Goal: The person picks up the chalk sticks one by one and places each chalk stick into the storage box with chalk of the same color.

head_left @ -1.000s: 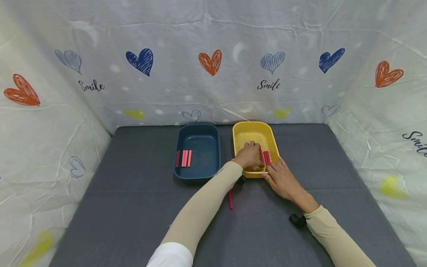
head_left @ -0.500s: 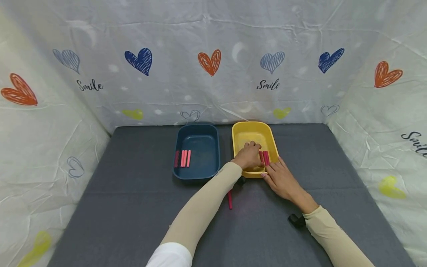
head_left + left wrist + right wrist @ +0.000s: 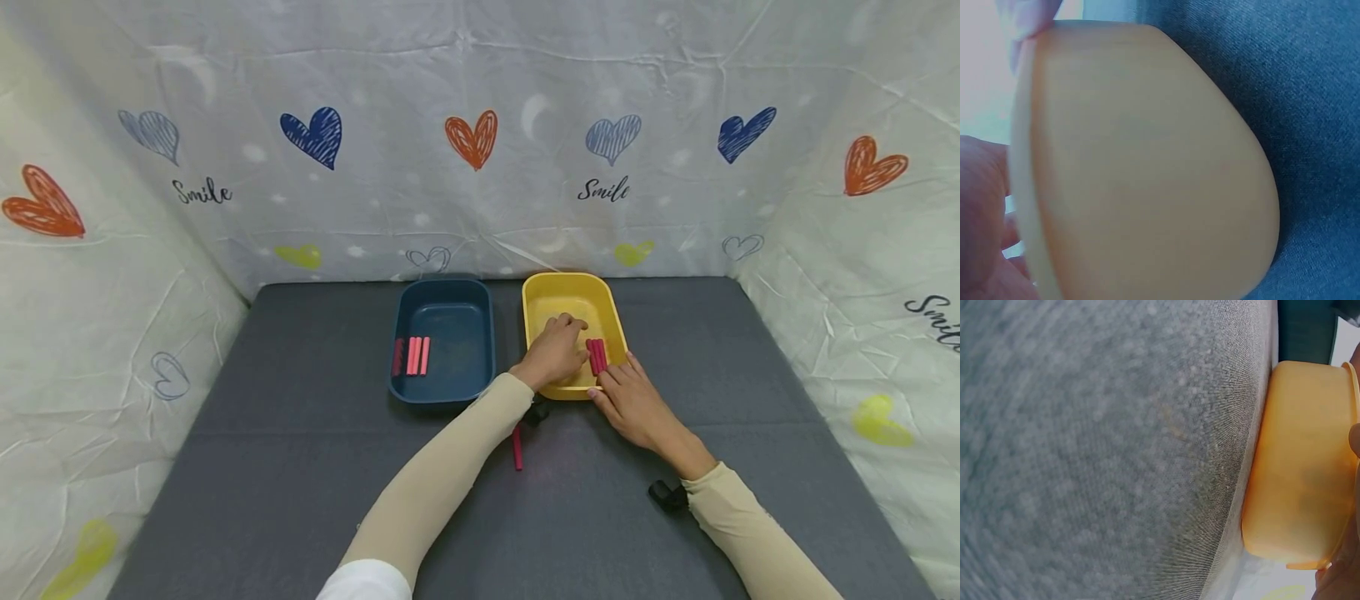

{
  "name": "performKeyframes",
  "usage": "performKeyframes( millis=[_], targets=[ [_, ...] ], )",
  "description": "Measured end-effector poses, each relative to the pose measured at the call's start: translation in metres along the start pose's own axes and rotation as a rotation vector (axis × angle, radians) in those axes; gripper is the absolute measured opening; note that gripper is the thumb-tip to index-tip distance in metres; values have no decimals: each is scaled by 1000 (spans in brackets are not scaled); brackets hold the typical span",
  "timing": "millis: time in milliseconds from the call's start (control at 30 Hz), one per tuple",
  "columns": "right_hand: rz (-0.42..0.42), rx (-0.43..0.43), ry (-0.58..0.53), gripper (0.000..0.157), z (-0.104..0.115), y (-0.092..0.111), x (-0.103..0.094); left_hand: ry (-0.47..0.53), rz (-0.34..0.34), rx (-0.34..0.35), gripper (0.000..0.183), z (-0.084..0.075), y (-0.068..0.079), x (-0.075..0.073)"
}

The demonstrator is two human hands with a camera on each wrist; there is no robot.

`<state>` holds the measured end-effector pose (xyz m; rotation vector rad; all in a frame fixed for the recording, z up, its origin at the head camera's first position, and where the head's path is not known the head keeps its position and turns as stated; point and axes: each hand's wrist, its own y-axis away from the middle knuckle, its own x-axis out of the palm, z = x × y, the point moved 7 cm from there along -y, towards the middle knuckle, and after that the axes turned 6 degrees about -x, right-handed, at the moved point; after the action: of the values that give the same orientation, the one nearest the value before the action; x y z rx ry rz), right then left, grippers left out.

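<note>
Table, grey, bears a yellow tray before heart-printed cloth

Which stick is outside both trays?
The dark pink stick lying alone on the grey tabletop; every other one visible lies inside the dark blue tray or the yellow tray.

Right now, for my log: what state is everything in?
Yellow tray, upright, uncovered.
Blue tray, upright, uncovered.
Yellow tray's red sticks, side by side.
Blue tray's pink sticks, side by side.
Dark sticks, along blue tray's left wall, count unclear.
Loose red stick, lying outside both trays.
Left grip, nothing visibly held.
Right grip, holding yellow tray's rim.
Backdrop, wrinkled.
</note>
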<state>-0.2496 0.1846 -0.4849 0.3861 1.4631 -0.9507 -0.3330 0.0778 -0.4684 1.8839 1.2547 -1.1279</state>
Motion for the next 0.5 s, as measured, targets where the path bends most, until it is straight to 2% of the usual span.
performKeyframes(
  millis=[300,500],
  targets=[
    [-3,-3,-1,20,0,1,-1,46,-46,39,49,3,14,-15],
    [8,0,0,20,0,1,0,80,-73,52,50,7,29,-26]
  ],
)
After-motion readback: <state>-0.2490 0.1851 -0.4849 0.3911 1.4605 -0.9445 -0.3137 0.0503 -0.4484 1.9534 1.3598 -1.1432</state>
